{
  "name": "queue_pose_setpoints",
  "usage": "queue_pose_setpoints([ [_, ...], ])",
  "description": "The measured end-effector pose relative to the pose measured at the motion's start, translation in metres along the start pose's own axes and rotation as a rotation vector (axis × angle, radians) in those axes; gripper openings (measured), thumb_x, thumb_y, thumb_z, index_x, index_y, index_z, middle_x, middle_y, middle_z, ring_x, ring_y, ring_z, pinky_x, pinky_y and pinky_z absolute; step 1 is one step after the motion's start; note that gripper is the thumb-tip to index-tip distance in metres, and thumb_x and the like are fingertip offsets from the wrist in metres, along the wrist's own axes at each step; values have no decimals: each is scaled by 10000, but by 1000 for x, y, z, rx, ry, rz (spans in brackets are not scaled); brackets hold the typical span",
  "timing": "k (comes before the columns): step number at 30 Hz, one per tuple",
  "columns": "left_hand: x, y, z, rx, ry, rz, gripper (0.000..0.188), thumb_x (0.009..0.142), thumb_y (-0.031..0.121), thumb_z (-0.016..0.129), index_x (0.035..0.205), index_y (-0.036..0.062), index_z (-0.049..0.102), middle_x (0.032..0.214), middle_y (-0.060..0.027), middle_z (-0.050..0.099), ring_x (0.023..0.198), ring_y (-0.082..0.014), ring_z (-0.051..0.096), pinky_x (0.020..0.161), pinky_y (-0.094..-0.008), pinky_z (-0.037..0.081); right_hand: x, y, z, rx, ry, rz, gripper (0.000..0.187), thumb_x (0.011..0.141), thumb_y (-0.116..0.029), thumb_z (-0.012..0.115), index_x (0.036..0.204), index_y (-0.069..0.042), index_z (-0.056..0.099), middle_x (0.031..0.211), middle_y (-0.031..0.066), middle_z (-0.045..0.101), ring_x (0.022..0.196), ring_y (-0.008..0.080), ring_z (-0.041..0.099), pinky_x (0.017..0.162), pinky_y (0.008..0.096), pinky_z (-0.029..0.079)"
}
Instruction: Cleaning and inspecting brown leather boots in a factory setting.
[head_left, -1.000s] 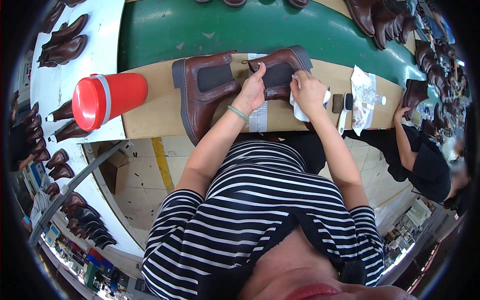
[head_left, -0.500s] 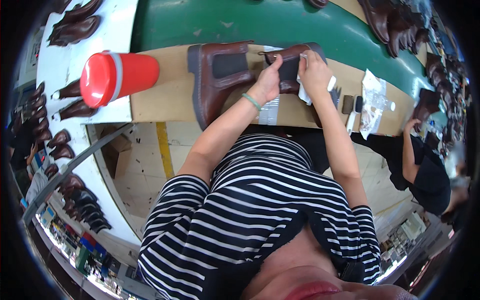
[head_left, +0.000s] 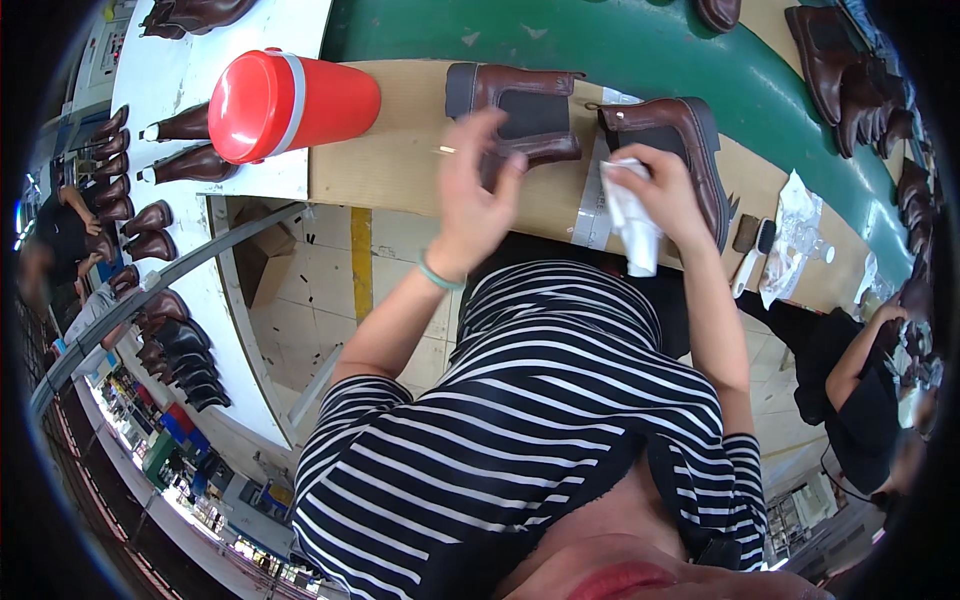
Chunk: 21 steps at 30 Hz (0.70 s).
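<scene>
Two brown ankle boots with dark elastic side panels lie on their sides on the cardboard in front of me. Over the lower part of the left boot (head_left: 535, 115) is my left hand (head_left: 475, 195), fingers apart and slightly blurred, with nothing in it. Whether it touches that boot I cannot tell. My right hand (head_left: 660, 190) pinches a crumpled white cloth (head_left: 632, 225), which hangs down toward me. This hand is beside the shaft of the right boot (head_left: 700, 150), at its near side.
A red jug (head_left: 320, 105) with a pale band lies left of the boots. To the right are a brush (head_left: 752, 258), a brown block (head_left: 746, 233) and crumpled clear plastic (head_left: 792, 240). More boots (head_left: 840, 80) crowd the far right of the green table (head_left: 450, 35). A co-worker's arm (head_left: 860, 355) reaches in there.
My left hand has left the right boot and swung left over the left boot, its fingers spread. My right hand has drawn the cloth off the right boot toward me. The view has shifted.
</scene>
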<state>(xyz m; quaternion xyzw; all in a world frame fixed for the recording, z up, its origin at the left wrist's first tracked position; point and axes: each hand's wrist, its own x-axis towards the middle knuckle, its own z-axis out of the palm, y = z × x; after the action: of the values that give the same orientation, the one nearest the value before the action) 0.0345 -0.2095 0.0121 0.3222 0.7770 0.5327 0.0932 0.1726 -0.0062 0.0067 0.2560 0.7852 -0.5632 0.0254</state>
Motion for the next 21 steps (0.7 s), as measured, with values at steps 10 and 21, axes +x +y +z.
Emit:
queue_pose_setpoints([
  [10, 4, -32, 2, 547, -274, -200, 1195, 614, 275, 839, 1472, 36, 41, 1466, -342, 74, 1168, -500, 448, 828, -420, 502, 96, 4, 59, -1005, -72, -157, 109, 693, -110, 614, 763, -83, 693, 757, 177, 653, 754, 339, 653, 658, 452, 511],
  [21, 5, -31, 0, 590, -271, -217, 1188, 614, 260, 834, 1479, 61, 44, 1476, -323, 71, 1057, -475, 536, 788, -415, 513, 79, -16, 51, -556, 26, -256, 92, 776, -148, 639, 825, -70, 642, 862, 103, 635, 840, 309, 619, 733, 405, 482],
])
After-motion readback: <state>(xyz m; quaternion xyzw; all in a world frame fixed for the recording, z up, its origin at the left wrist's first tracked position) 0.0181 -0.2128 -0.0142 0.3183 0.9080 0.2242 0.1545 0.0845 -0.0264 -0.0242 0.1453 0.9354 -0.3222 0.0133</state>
